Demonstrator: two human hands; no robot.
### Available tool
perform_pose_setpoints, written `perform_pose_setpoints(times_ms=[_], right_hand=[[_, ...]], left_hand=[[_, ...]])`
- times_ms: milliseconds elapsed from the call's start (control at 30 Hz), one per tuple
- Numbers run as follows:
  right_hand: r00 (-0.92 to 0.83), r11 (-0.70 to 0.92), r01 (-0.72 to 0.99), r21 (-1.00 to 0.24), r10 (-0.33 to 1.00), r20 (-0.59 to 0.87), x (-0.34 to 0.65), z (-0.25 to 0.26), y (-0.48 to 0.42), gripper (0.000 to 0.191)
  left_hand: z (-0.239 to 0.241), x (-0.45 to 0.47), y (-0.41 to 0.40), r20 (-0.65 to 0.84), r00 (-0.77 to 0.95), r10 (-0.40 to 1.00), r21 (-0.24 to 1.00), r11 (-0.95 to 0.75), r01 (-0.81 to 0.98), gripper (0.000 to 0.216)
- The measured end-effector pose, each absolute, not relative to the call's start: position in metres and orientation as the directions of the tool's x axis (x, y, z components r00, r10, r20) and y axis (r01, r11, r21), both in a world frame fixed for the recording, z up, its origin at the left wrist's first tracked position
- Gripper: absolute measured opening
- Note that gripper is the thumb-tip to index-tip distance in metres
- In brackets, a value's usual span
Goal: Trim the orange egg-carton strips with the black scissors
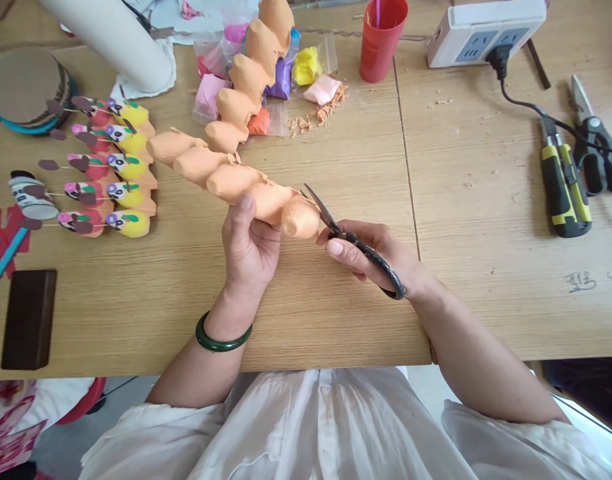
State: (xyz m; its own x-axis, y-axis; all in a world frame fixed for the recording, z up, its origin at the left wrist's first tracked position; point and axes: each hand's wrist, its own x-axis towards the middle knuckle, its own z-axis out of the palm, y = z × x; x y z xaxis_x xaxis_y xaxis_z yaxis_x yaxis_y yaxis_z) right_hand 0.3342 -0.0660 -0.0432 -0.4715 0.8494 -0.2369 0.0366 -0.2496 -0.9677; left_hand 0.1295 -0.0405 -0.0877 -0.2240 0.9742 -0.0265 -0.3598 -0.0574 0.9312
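My left hand (pixel 250 241) grips an orange egg carton strip (pixel 236 181) of several joined cups from below, thumb pressed on its side. The strip is held above the table, slanting down to the right. In my right hand (pixel 369 250) is a pair of black-handled scissors (pixel 373 257). The blades point up and left, parted slightly, at the top edge of the strip's right end. Behind it lies a second orange egg carton strip (pixel 250 79), and orange trimmings (pixel 319 115) are scattered to its right.
Painted egg carton figures (pixel 109 167) stand at the left, near a dark brown block (pixel 29 320). Bags of coloured clay (pixel 213 97), a red cup (pixel 383 40) and a power strip (pixel 486 33) are at the back. A yellow-black cutter (pixel 565 183) and grey-handled scissors (pixel 597 143) lie right.
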Motion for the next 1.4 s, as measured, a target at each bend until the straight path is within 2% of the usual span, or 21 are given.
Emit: perform_pose_setpoints(times_ms=[333,500,600,733,867,1200,1400], right_hand=[[-0.451,-0.238,0.018,-0.971,0.865,-0.221,0.333,-0.054,-0.067,0.049],[-0.454,-0.233,0.018,-0.972,0.865,-0.216,0.332,-0.052,-0.067,0.053],[-0.431,-0.237,0.036,-0.971,0.873,-0.229,0.331,-0.048,-0.068,0.053],[-0.379,-0.245,0.096,-0.965,0.887,-0.264,0.329,-0.046,-0.069,0.057],[-0.366,-0.186,0.15,-0.971,0.902,-0.23,0.331,-0.048,-0.071,0.059],[-0.322,-0.021,0.301,-0.953,0.939,-0.122,0.332,-0.055,-0.072,0.061],[-0.31,0.075,0.446,-0.892,0.948,-0.075,0.334,-0.055,-0.07,0.061]], left_hand=[[-0.093,0.132,-0.04,0.001,-0.224,0.975,0.929,-0.084,-0.361,0.026],[-0.092,0.131,-0.041,-0.041,-0.192,0.981,0.924,-0.035,-0.38,0.032],[-0.091,0.132,-0.041,-0.059,-0.229,0.972,0.914,-0.039,-0.403,0.025],[-0.091,0.13,-0.04,-0.02,-0.213,0.977,0.932,-0.059,-0.356,0.026],[-0.089,0.128,-0.041,0.008,-0.171,0.985,0.956,-0.058,-0.287,0.029],[-0.091,0.127,-0.036,0.023,-0.218,0.976,0.939,-0.095,-0.329,0.032],[-0.087,0.125,-0.037,0.032,-0.211,0.977,0.943,-0.099,-0.319,0.031]])
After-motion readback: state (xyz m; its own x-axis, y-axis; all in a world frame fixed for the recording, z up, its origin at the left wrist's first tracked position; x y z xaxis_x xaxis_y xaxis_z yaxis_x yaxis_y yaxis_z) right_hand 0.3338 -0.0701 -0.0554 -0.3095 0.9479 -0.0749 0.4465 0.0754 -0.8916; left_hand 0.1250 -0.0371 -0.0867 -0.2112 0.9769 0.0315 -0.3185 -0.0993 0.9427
